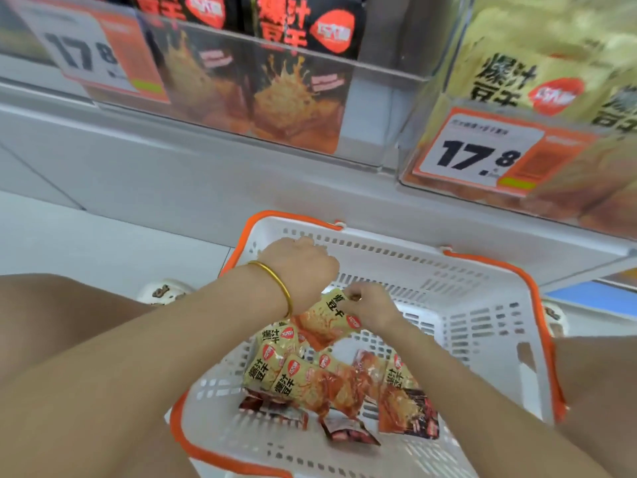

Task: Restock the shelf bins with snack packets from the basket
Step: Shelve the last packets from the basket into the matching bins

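Note:
A white plastic basket (465, 305) with orange handles stands on the floor below the shelf. Several yellow and dark snack packets (310, 381) lie on its bottom. Both hands are inside it. My left hand (300, 267), with a gold bangle on the wrist, is bent down and grips a yellow snack packet (324, 322) lifted above the pile. My right hand (368, 305) pinches the same packet's upper edge. Two clear shelf bins sit above: one with black packets (275, 81), one with yellow packets (537, 84).
Orange price tags reading 17.8 hang on the black-packet bin (100, 60) and the yellow-packet bin (489, 157). The white shelf edge (206, 188) juts out over the basket's far rim. My bare knees flank the basket; a shoe (165, 291) shows at left.

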Motion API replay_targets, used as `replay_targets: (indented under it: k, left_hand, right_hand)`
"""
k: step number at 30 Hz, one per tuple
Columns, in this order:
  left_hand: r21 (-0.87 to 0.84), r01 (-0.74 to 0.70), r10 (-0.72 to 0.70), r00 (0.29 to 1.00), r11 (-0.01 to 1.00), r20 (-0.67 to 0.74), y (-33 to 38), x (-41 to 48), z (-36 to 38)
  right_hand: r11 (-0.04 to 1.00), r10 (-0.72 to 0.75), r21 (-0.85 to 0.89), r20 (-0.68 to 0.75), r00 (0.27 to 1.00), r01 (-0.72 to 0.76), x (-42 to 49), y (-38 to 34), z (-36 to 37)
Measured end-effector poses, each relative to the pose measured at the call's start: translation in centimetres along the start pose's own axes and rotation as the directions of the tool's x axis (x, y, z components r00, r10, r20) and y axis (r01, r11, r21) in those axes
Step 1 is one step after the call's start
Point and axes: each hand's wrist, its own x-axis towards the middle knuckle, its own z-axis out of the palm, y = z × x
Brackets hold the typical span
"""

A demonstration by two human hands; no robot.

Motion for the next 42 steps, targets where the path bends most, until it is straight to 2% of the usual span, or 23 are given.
replay_targets:
  k: [2,5,9,14,16,20,24,27,29,32,35,39,42]
  left_hand:
    - [-0.148,0.021,-0.019,1.000,0.989,0.015,0.6,0.2,-0.2]
    - [-0.413,0.025,-0.032,0.999,0.910,-0.010,1.9,0.5,-1.2]
    - [-0.601,-0.089,-0.059,0.973,0.795,-0.223,4.3,0.3,-4.2]
    - [-0.701,-0.289,-0.090,0.888,0.652,-0.450,8.0,0.0,-9.5]
    - [-0.664,-0.355,-0.098,0.833,0.658,-0.544,9.5,0.2,-12.1]
    - [-0.604,-0.505,-0.101,0.710,0.616,-0.697,12.3,1.5,-17.5]
    - [-0.559,-0.591,-0.159,0.592,0.581,-0.790,14.4,2.5,-22.4]
    - [-0.524,-0.633,-0.184,0.523,0.571,-0.832,15.0,3.7,-24.6]
    - [-0.517,-0.632,-0.192,0.510,0.578,-0.838,15.1,4.7,-24.9]
    - [-0.543,-0.606,-0.195,0.544,0.581,-0.816,15.3,5.9,-24.1]
    - [-0.529,-0.568,-0.181,0.554,0.631,-0.812,15.6,6.6,-23.4]
    - [-0.420,-0.528,-0.168,0.460,0.738,-0.872,15.6,6.6,-23.4]
    - [-0.325,-0.454,-0.117,0.428,0.830,-0.896,15.6,6.8,-23.3]
  right_hand:
    - [0.997,-0.053,0.059,-0.001,0.999,0.053,-2.1,-1.6,-3.7]
    - [0.983,-0.124,0.130,-0.045,0.991,0.129,-6.1,-3.6,-8.0]
    - [0.936,-0.189,0.249,-0.245,0.951,0.250,-11.3,-4.3,-12.3]
    - [0.861,-0.232,0.350,-0.376,0.897,0.370,-16.9,-2.8,-17.0]
    - [0.822,-0.251,0.341,-0.503,0.827,0.456,-18.7,-2.8,-18.8]
    - [0.775,-0.284,0.191,-0.747,0.602,0.602,-20.8,-3.2,-23.4]
    - [0.774,-0.399,-0.102,-0.845,0.356,0.624,-21.8,-4.2,-28.4]
    - [0.756,-0.454,-0.212,-0.852,0.262,0.619,-21.8,-4.7,-30.9]
    - [0.756,-0.471,-0.232,-0.842,0.262,0.612,-21.2,-4.3,-31.7]
    - [0.772,-0.465,-0.211,-0.830,0.307,0.599,-19.9,-2.9,-31.9]
    - [0.783,-0.459,-0.190,-0.819,0.344,0.592,-18.8,-1.2,-31.8]
    - [0.782,-0.482,-0.207,-0.800,0.358,0.588,-18.0,-0.5,-31.3]
    - [0.833,-0.406,-0.188,-0.847,0.343,0.521,-17.8,-0.1,-30.9]
